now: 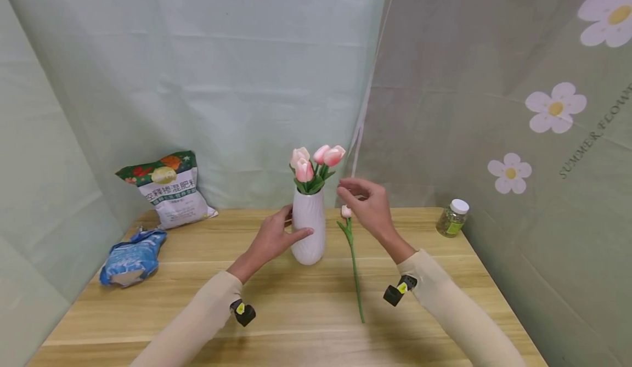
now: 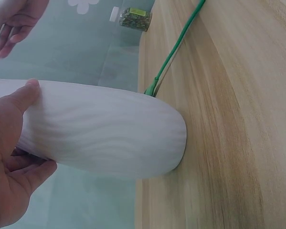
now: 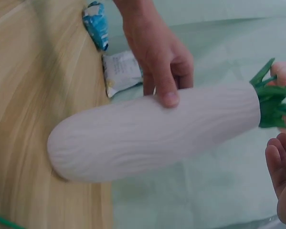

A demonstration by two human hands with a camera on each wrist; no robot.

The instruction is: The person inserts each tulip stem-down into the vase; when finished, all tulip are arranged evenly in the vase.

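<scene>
A white ribbed vase (image 1: 309,230) stands upright on the table, holding several pink tulips (image 1: 316,161) with green leaves. My left hand (image 1: 275,235) grips the vase from the left, thumb across its front and fingers behind, as the left wrist view also shows. To the right of the vase, near its rim, my right hand (image 1: 367,205) is raised with its fingers loosely bent and holds nothing. In the right wrist view, its fingers (image 3: 279,164) are close to the leaves (image 3: 275,102). Below it, a single tulip (image 1: 353,254) lies on the table, its stem toward me.
At the back left of the wooden table (image 1: 197,312), a white and green printed bag (image 1: 173,191) leans on the curtain. A crumpled blue bag (image 1: 133,258) lies before it. At the right edge stands a white-lidded jar (image 1: 451,219). Curtains enclose the back and sides.
</scene>
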